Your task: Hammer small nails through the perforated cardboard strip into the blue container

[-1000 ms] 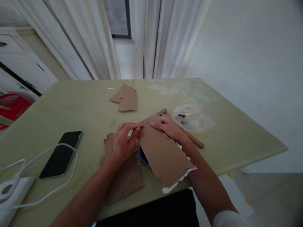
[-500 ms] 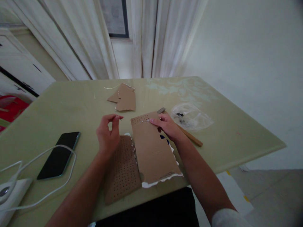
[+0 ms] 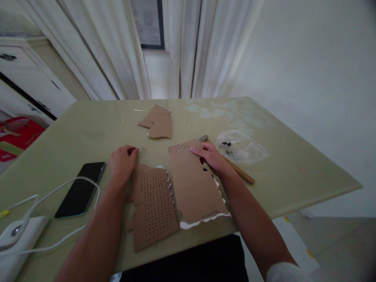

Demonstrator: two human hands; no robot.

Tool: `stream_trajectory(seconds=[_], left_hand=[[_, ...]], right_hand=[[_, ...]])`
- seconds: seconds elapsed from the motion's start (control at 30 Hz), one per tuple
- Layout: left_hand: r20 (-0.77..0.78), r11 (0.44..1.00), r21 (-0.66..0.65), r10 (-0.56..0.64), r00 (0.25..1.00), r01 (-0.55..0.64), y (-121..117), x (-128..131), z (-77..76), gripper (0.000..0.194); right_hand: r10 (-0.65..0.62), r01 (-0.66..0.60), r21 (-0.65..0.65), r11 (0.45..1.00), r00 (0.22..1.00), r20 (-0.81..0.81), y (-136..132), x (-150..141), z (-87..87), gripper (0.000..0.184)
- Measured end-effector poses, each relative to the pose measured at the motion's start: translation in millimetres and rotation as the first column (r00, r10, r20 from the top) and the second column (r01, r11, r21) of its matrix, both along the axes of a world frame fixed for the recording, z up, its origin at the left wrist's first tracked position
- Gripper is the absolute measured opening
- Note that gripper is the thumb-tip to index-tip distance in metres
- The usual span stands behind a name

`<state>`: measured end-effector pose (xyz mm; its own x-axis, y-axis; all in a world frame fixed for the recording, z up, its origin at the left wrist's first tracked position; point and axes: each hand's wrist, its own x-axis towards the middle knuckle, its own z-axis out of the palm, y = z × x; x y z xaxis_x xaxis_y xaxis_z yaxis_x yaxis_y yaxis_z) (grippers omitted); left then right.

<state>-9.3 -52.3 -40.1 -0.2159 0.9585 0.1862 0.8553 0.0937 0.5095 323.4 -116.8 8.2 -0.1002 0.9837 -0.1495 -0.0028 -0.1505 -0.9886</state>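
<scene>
My left hand point(image 3: 122, 161) rests on the green table point(image 3: 88, 129) with its fingertips pinched at several thin metal pins point(image 3: 142, 152); whether it grips one I cannot make out. Just below it lies a brown cardboard sheet full of punched holes point(image 3: 152, 207). My right hand point(image 3: 210, 156) presses flat on the top edge of a second cardboard piece point(image 3: 195, 184), which has a row of holes near its top and a torn white bottom edge. A hammer point(image 3: 235, 167) with a wooden handle lies under my right hand.
Torn cardboard scraps point(image 3: 158, 122) lie further back. A clear plastic bag point(image 3: 241, 148) with small dark parts sits at the right. A black phone point(image 3: 80, 188), a white cable point(image 3: 58, 207) and a white power strip point(image 3: 14, 243) are at the left. Curtains hang behind.
My left hand left the holed edge of the right cardboard, lifted with something pinched, and came down by the pins. The right cardboard now lies flat beside the perforated sheet.
</scene>
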Motion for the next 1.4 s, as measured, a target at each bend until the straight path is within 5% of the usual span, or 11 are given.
stream_trajectory(seconds=[0.23,0.4,0.5,0.6,0.7,1.1,1.27,1.4], left_hand=[[-0.004,0.999,-0.023,-0.032,0.999,0.032,1,3,2.7,0.026],[0.090,0.967,0.251,-0.062,0.994,0.037,-9,18,14.8,0.027],[0.198,0.901,0.418,-0.219,0.956,0.120,-24,39,23.9,0.029],[0.236,0.806,0.471,-0.507,0.829,0.359,-44,64,26.5,0.025],[0.240,0.728,0.461,-0.652,0.719,0.506,-59,83,22.6,0.018],[0.265,0.704,0.469,-0.688,0.676,0.533,-69,95,13.5,0.028],[0.191,0.636,0.554,-0.725,0.661,0.538,-74,96,17.2,0.021],[0.181,0.657,0.562,-0.691,0.700,0.503,-78,96,18.9,0.019]], right_hand=[[-0.001,0.001,0.005,1.000,1.000,-0.007,0,-1,1.6,0.052],[-0.006,0.003,-0.038,0.999,0.997,-0.079,-1,0,2.8,0.052],[0.010,-0.020,-0.067,0.998,0.990,-0.144,-3,1,1.7,0.055],[0.038,-0.056,-0.073,0.996,0.972,-0.230,-4,0,-0.3,0.056],[0.059,-0.084,-0.070,0.994,0.951,-0.304,-5,-1,-1.2,0.055],[0.072,-0.125,-0.136,0.983,0.937,-0.342,-13,-5,4.9,0.050],[0.124,-0.163,-0.135,0.977,0.958,-0.259,-14,-4,8.3,0.051],[0.140,-0.160,-0.127,0.979,0.978,-0.152,-12,-3,9.6,0.053]])
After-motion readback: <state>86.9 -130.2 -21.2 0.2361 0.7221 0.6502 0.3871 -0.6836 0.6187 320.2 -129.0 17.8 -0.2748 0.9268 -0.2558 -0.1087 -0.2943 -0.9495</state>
